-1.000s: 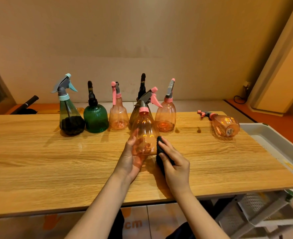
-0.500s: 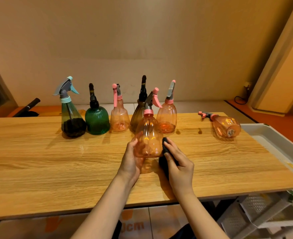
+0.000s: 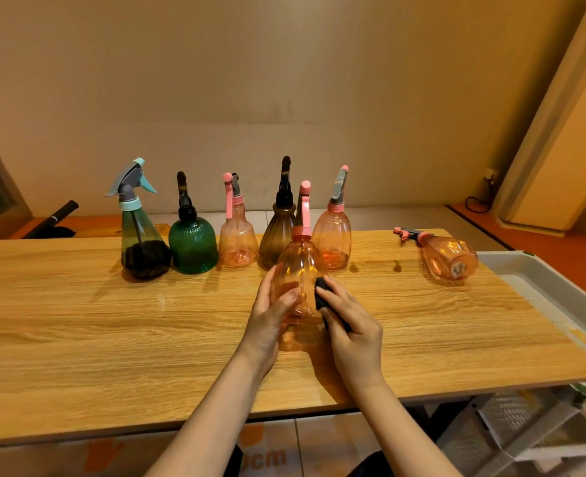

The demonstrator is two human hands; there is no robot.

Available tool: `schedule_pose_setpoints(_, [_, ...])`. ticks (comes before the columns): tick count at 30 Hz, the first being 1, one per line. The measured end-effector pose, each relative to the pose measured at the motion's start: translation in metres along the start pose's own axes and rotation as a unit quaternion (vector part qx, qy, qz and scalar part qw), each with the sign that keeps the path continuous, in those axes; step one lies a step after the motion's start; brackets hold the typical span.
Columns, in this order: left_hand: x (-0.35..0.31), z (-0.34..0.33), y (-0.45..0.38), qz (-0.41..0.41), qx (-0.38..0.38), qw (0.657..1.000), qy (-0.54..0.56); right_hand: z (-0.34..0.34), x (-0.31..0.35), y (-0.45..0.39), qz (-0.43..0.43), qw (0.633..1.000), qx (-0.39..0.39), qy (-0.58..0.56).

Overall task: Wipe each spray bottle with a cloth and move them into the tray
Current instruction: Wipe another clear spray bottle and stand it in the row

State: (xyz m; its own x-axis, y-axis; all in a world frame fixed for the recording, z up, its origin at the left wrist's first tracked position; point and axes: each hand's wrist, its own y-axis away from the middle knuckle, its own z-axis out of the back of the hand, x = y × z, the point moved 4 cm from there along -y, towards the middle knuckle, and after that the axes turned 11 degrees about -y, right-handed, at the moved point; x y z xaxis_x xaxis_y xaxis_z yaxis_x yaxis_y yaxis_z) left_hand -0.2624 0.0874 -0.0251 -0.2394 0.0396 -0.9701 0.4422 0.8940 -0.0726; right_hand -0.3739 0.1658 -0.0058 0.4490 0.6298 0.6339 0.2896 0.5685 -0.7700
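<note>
An orange spray bottle [image 3: 300, 270] with a pink trigger stands upright at the table's middle, gripped on its left side by my left hand [image 3: 271, 315]. My right hand [image 3: 352, 333] presses a dark cloth [image 3: 323, 294] against the bottle's right side. Behind it stand a teal-topped dark bottle [image 3: 140, 235], a green ribbed bottle [image 3: 192, 241], a pale orange bottle [image 3: 237, 241], a brown bottle [image 3: 278, 235] and an orange bottle with a grey trigger [image 3: 333, 232]. One more orange bottle [image 3: 448, 258] lies on its side at the right. The grey tray [image 3: 539, 287] sits off the table's right edge.
The wooden table [image 3: 112, 332] runs across the view, its front edge close to me. A white perforated rack [image 3: 512, 428] stands under the right corner. A black tube [image 3: 54, 218] lies behind the table at the left. A cable [image 3: 477, 201] runs along the far wall.
The held bottle has been turned, so its trigger now points straight at me instead of to the right. The cloth has slid up onto the bottle's right side.
</note>
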Motion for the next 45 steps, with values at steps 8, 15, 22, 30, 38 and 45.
schedule_pose_setpoints(8, [0.002,-0.006,0.002,-0.004,0.057,0.997,-0.043,0.012,-0.001,-0.051,-0.046,0.998,0.016,-0.026])
schedule_pose_setpoints(15, [0.003,-0.006,0.001,0.011,0.055,0.998,-0.04,0.016,-0.011,-0.038,-0.136,0.984,-0.037,-0.106])
schedule_pose_setpoints(22, [0.005,-0.001,-0.002,0.023,0.028,0.999,0.006,0.007,-0.008,-0.027,-0.146,0.982,-0.046,-0.11])
schedule_pose_setpoints(30, [0.009,0.002,-0.006,0.011,-0.003,1.0,0.005,0.002,-0.001,-0.016,-0.111,0.989,-0.035,-0.097])
schedule_pose_setpoints(38, [0.006,0.013,-0.008,0.034,-0.056,0.977,0.201,-0.02,0.004,0.015,-0.068,0.994,0.028,-0.086])
schedule_pose_setpoints(45, [0.006,0.011,-0.006,0.054,-0.039,0.974,0.217,-0.014,-0.004,0.012,-0.124,0.984,-0.018,-0.128])
